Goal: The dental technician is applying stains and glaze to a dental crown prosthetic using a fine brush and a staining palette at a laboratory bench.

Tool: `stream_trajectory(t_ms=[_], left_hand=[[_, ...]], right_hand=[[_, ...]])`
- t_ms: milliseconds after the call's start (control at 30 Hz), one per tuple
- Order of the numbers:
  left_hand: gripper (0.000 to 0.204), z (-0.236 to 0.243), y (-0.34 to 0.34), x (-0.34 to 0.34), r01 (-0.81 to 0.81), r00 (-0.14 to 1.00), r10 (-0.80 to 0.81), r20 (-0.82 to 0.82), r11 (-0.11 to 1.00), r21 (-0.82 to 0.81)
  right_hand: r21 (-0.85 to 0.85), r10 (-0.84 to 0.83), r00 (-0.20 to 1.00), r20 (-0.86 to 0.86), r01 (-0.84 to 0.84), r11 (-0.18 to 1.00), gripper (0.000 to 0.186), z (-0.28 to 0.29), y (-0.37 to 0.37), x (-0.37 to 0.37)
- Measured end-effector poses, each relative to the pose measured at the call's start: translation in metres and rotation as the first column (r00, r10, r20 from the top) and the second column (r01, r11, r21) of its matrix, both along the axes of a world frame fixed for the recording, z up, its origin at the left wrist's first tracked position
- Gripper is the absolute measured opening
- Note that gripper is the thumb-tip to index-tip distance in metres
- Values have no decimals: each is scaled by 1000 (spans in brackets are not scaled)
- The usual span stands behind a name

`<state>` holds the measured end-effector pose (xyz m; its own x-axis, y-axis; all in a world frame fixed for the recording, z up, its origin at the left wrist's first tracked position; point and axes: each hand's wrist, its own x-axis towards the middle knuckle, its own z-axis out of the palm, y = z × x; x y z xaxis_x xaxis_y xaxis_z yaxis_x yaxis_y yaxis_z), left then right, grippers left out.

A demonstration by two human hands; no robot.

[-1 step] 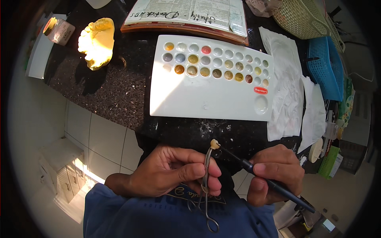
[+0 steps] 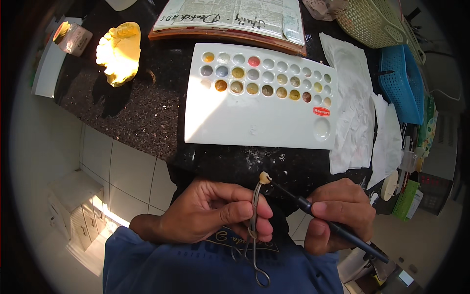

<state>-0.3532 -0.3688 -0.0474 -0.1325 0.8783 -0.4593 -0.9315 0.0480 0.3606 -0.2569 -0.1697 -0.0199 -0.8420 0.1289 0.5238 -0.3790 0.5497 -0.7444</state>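
Note:
My left hand (image 2: 220, 213) is closed around steel locking forceps (image 2: 254, 208), whose ring handles hang down over my blue shirt. In the forceps' tip sits a small cream dental crown (image 2: 265, 178), above the dark counter's front edge. My right hand (image 2: 342, 213) grips a slim black-handled brush (image 2: 342, 232) between thumb and fingers. Its thin dark tip reaches up and left to the crown's right side and appears to touch it. Just beyond both hands lies a white paint palette (image 2: 245, 122) with rows of small wells in yellow, brown, grey and red tones.
At the left, a yellow dental cast (image 2: 119, 54) stands beside a jar with a yellow lid (image 2: 72, 38). A thick book (image 2: 230, 22) lies behind the palette. White paper towels (image 2: 350, 108), a blue basket (image 2: 402, 83) and a cream basket (image 2: 372, 22) are at the right.

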Motion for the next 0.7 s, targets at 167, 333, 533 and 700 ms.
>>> stream_trajectory(t_ms=[167,333,533,700], left_hand=[[22,1,1,0,-7,1000,7,-3,1000,-7],[22,-2,0,1,-6,1000,6,0,1000,3],[29,-9,-4,2,4,1000,-6,14,987,163],[22,-2,-1,2,-20,1000,20,2,999,28]], right_hand=[[-19,35,999,38,-35,999,30,2,3,4],[-8,35,998,57,-35,999,30,5,3,2],[-21,8,1000,10,-7,1000,30,0,1,4],[-45,1,1000,-5,-2,999,29,0,2,5]])
